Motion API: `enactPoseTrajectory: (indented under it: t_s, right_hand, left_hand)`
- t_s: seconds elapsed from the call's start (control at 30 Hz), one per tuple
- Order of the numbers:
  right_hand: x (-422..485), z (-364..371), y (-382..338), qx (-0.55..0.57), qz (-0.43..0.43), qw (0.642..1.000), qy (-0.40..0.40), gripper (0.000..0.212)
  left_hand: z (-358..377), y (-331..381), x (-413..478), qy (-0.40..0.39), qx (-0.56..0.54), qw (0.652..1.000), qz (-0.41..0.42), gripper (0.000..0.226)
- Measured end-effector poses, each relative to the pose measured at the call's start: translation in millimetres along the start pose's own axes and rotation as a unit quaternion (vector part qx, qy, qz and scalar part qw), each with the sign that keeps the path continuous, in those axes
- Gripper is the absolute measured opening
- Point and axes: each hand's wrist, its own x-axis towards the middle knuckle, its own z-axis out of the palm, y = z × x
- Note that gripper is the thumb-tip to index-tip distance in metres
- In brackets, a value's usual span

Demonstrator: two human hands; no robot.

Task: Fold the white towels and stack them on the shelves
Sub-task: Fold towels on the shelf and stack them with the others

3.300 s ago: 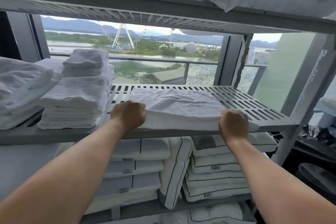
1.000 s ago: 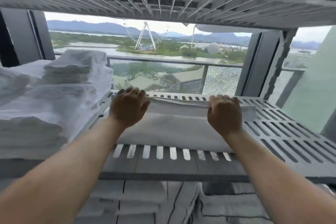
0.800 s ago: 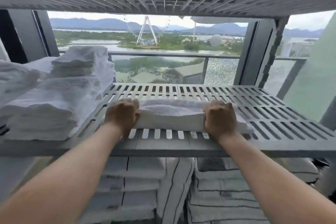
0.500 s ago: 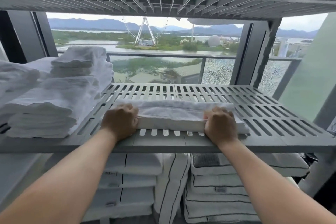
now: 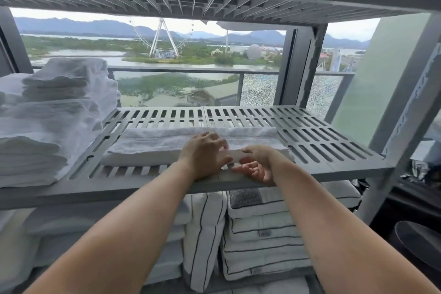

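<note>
Window w/ ferris wheel (image 5: 164, 38) behind grey slatted shelf (image 5: 322, 143); towel stacks (image 5: 47, 126) well L of hands, pillows (image 5: 257, 234) below them. Folded white towel (image 5: 155, 148) lies flat, long, tidy, just beyond both hands. L hand (image 5: 205, 153) fingers spread, seems to brush its front edge (blurred). R hand (image 5: 257, 164) loose, palm inward, holding nothing.

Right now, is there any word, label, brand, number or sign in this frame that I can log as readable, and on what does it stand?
No text can be read in this frame.
Small tag on a black-piped white pillow under the shelf: too small and blurred to read.
Folded white towel, slotted grey shelf, Ferris wheel outside: no lettering visible.
</note>
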Motion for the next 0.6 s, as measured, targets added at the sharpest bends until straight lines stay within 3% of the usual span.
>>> enactPoseTrajectory:
  t_s: [0.13,0.3,0.37,0.43,0.5,0.57,0.6]
  right_hand:
    - [2.3,-2.7,16.3,0.172,-0.003,0.984,-0.037,0.042]
    - [6.1,-1.0,12.3,0.189,-0.068,0.979,0.030,0.056]
    - [10.0,0.4,7.7,0.208,-0.093,0.970,0.081,0.057]
    - [19.3,-1.6,5.7,0.247,-0.109,0.954,0.130,0.048]
    - [31.2,-2.7,4.7,0.217,-0.128,0.949,0.189,0.038]
    - [37.6,-0.5,1.0,0.122,-0.156,0.942,0.272,0.039]
    - [36.5,3.4,-2.0,0.081,-0.173,0.935,0.300,0.042]
  left_hand:
    - [11.5,10.5,2.2,0.063,-0.013,0.998,-0.007,0.027]
    - [11.6,19.9,3.1,0.118,-0.099,0.984,-0.090,0.023]
    - [10.1,21.7,-1.8,0.096,-0.087,0.989,-0.070,0.025]
    - [7.1,20.1,-11.4,0.066,-0.051,0.996,0.005,0.029]
    - [-4.9,9.3,-21.3,0.082,-0.005,0.995,0.052,0.033]
    - [-21.4,-12.5,-32.3,0.089,0.052,0.995,0.008,0.039]
    - [-27.9,-26.3,-38.7,0.054,0.071,0.996,-0.031,0.043]
